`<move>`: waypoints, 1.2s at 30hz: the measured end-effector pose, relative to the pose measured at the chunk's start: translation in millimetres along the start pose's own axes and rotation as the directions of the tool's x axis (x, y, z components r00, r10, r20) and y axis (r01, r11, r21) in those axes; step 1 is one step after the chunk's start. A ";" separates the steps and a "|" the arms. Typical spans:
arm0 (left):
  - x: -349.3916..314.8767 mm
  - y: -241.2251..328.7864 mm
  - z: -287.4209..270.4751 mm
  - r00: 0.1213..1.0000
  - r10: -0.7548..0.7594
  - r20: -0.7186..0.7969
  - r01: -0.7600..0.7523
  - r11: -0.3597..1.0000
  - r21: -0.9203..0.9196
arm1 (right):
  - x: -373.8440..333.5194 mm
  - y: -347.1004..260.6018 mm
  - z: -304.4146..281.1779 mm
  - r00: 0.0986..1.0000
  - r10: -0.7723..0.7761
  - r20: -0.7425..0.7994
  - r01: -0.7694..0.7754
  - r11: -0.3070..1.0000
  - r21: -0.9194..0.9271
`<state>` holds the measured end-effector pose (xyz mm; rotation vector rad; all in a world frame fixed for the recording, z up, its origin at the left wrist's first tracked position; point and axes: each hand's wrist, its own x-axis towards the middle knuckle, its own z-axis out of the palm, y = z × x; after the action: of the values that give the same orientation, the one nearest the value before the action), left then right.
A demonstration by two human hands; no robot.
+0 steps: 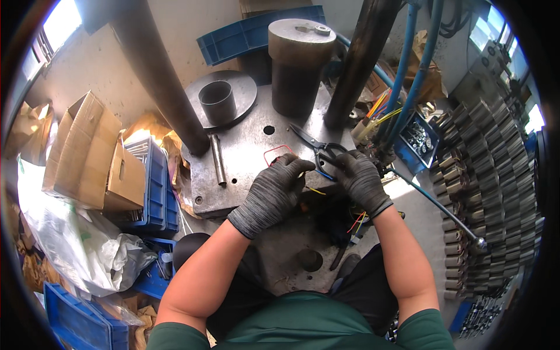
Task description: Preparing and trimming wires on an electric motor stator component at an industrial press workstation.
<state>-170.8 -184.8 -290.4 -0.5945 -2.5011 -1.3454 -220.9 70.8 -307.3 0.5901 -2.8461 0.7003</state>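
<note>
A tall steel cylinder [294, 76] is standing on the metal worktop [256, 160], and a small ring [322, 30] is lying on its top. In front of the cylinder, toward the person, the gloved left hand [274, 189] is pinching thin wires between thumb and fingers; a yellow wire end [315, 191] is poking out below the fingertips and a red wire loop [266, 157] is showing beyond them. In front and to the right of the cylinder, the gloved right hand [360, 182] is curling its fingers at the handles of black scissors [307, 137], whose blades are pointing toward the cylinder's foot; whether it is gripping them, I cannot tell. Left of the cylinder, a short tube [216, 100] is standing on a flat disc [248, 99]. Nearer the person than that disc, still left of the cylinder, a metal rod [218, 160] is lying. Behind the cylinder, a blue crate [239, 41] is resting.
</note>
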 end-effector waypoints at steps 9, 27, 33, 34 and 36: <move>2.1 -2.5 12.7 0.978 0.053 0.203 -0.092 0.977 0.192 | -9.7 -13.2 -12.0 0.977 0.183 0.106 -0.170 0.978 -0.122; 15.7 -4.7 33.2 0.958 -0.199 0.205 0.231 0.961 -0.149 | -103.2 -27.6 13.1 0.990 0.122 0.075 -0.122 0.442 0.888; 10.1 0.5 38.5 0.929 -0.319 0.186 0.354 0.913 -0.201 | -97.1 -20.8 47.6 0.979 0.181 0.093 -0.197 0.741 0.642; 8.7 -0.5 39.2 0.932 -0.308 0.191 0.341 0.923 -0.177 | -94.5 -24.0 51.6 0.989 0.145 -0.003 -0.110 0.763 0.637; 9.1 -0.7 38.7 0.934 -0.297 0.201 0.329 0.932 -0.151 | -94.4 -27.3 44.8 0.987 0.158 -0.012 -0.125 0.819 0.560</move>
<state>-179.9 -150.6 -308.5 -0.3689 -2.7223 -1.7207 -126.0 59.3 -357.6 0.4100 -2.6263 1.5790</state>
